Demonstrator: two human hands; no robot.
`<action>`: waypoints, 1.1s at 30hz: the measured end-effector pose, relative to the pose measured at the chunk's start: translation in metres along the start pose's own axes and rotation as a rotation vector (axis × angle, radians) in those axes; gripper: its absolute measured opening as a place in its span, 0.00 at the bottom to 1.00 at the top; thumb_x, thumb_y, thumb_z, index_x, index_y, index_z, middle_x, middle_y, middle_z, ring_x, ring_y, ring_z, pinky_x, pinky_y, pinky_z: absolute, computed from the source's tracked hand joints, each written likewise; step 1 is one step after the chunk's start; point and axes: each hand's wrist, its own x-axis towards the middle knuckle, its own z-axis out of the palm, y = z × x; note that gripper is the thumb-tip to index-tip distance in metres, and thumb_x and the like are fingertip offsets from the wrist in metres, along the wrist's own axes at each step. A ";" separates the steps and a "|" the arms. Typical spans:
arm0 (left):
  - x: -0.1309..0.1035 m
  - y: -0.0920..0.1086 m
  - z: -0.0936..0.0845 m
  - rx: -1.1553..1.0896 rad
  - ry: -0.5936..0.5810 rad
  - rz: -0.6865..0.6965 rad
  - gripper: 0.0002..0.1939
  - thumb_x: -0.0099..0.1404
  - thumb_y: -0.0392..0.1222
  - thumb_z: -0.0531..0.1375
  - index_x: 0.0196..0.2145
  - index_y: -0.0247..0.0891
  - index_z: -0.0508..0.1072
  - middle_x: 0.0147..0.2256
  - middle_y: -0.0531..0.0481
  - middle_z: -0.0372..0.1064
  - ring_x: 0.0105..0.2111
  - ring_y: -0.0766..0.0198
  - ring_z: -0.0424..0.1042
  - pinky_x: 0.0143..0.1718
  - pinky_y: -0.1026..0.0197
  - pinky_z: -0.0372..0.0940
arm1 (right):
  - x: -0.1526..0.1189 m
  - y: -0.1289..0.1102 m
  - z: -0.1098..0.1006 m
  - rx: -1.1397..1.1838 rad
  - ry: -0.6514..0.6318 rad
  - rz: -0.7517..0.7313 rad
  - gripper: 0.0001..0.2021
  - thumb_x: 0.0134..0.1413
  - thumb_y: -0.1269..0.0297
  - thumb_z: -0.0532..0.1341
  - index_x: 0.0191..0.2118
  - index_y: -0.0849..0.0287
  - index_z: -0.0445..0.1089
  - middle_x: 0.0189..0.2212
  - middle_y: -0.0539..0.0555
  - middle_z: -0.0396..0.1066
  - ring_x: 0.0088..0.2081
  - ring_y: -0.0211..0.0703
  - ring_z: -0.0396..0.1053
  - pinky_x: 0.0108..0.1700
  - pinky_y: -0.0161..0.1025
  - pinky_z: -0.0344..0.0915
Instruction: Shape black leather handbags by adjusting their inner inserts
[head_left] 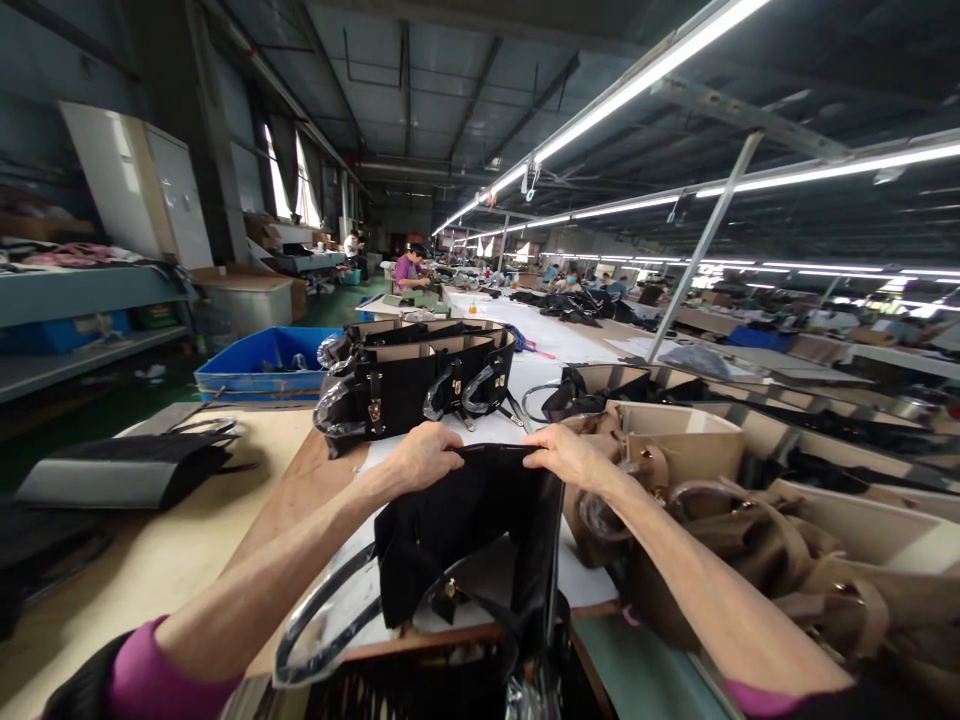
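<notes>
Between my two hands a black handbag [450, 520] is held up by its top edge over the near end of the table. My left hand [427, 455] pinches the edge at its left part, fingers closed. At the right end of the same edge, my right hand [562, 455] is also closed on it. A handle [330, 610] wrapped in clear plastic loops out to the bag's lower left. A small gold-coloured fitting [450, 587] shows on a strap lower down. The bag's bottom part is dark and hard to make out.
Black handbags [405, 385] stand in a group just beyond my hands. Brown handbags [675, 450] crowd the right side. A blue bin [262, 355] is at the left, near a black and grey bag piece [120, 470] on a board. A co-worker [409, 268] sits farther back.
</notes>
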 end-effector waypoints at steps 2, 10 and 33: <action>0.004 -0.002 0.002 0.028 0.009 -0.017 0.09 0.52 0.38 0.53 0.22 0.35 0.72 0.19 0.54 0.63 0.23 0.67 0.63 0.24 0.67 0.52 | 0.001 0.003 0.001 0.007 -0.008 -0.007 0.08 0.43 0.64 0.57 0.26 0.61 0.71 0.17 0.45 0.60 0.23 0.35 0.57 0.25 0.32 0.49; 0.034 0.005 0.008 0.051 0.043 0.016 0.09 0.50 0.40 0.58 0.31 0.44 0.76 0.28 0.55 0.71 0.30 0.64 0.67 0.28 0.67 0.56 | 0.001 0.009 0.003 -0.004 -0.008 -0.041 0.07 0.43 0.64 0.58 0.24 0.62 0.71 0.16 0.45 0.57 0.21 0.34 0.55 0.24 0.31 0.48; 0.057 0.025 0.026 0.243 0.063 0.057 0.11 0.56 0.40 0.53 0.25 0.38 0.75 0.26 0.47 0.71 0.32 0.58 0.70 0.33 0.62 0.60 | 0.018 -0.019 0.006 -0.564 0.097 -0.062 0.14 0.57 0.64 0.49 0.32 0.58 0.71 0.28 0.55 0.71 0.34 0.42 0.67 0.32 0.35 0.52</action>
